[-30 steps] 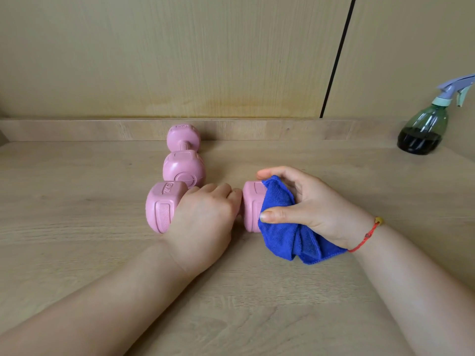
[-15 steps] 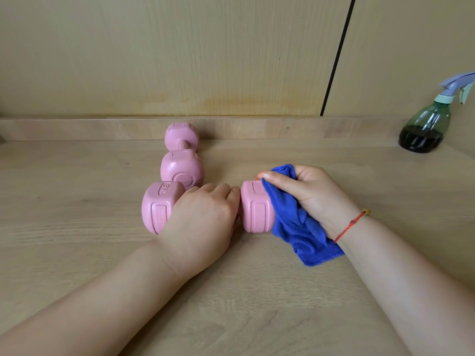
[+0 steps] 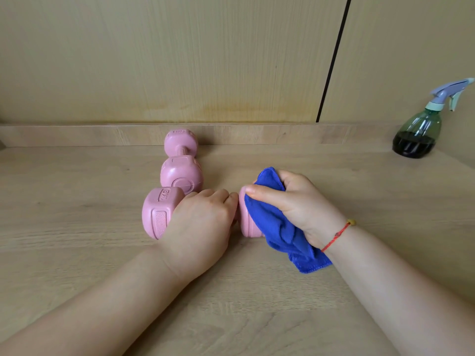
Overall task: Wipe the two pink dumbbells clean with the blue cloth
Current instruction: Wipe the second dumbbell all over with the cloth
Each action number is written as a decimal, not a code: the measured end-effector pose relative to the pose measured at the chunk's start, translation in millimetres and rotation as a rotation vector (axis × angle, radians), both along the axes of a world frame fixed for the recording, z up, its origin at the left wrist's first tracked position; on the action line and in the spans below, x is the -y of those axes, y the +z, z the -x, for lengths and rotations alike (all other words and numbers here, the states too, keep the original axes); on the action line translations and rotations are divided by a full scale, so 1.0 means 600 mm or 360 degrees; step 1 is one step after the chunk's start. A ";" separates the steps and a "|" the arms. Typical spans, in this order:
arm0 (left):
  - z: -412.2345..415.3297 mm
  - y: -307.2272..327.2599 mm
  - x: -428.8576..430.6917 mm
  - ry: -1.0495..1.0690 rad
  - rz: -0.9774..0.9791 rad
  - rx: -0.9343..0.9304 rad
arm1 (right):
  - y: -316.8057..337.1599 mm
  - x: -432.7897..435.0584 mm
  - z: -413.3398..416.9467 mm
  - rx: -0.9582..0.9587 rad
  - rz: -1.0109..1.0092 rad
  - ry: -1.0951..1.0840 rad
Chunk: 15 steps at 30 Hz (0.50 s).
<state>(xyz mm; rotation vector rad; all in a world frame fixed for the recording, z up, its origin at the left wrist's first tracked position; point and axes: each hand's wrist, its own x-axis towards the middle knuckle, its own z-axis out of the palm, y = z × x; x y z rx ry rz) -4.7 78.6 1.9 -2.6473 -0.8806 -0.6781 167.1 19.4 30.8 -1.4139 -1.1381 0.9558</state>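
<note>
– Two pink dumbbells on the table [image 3: 77, 227]: is either one done?
– I can't call either finished. The near dumbbell [image 3: 160, 213] lies crosswise at the middle, and the work is on its three o'clock head. The blue cloth [image 3: 277, 227] is draped over that end, bunched in the right hand [image 3: 295, 201], whose fingers [image 3: 259, 190] curl round it and pinch it against the pink.
– And the left hand?
– The left hand [image 3: 200, 227] sits over the handle, fingers [image 3: 218, 195] pressed together and curled down on it. I'd say it is bracing the weight.
– What's left?
– Nothing shows whether the nine o'clock head or the hidden handle has been wiped. The far dumbbell [image 3: 181, 170], at twelve o'clock of the near one's nine o'clock head and pointing toward the wall, has no hand on it. I'd judge the job under halfway.
– Anything else?
– A spray bottle [image 3: 417, 132] stands at two o'clock, well apart.
</note>
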 end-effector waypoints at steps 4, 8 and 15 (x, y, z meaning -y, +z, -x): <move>-0.002 0.000 0.002 0.0009 -0.0012 0.0002 | 0.012 -0.021 0.006 0.0047 0.0034 -0.0085; -0.002 0.000 0.001 0.0018 -0.0012 0.0002 | 0.011 -0.027 0.006 0.0176 -0.0011 -0.0145; 0.000 -0.002 0.001 0.0022 0.0006 -0.0002 | 0.008 0.002 0.018 0.0235 0.0003 -0.0177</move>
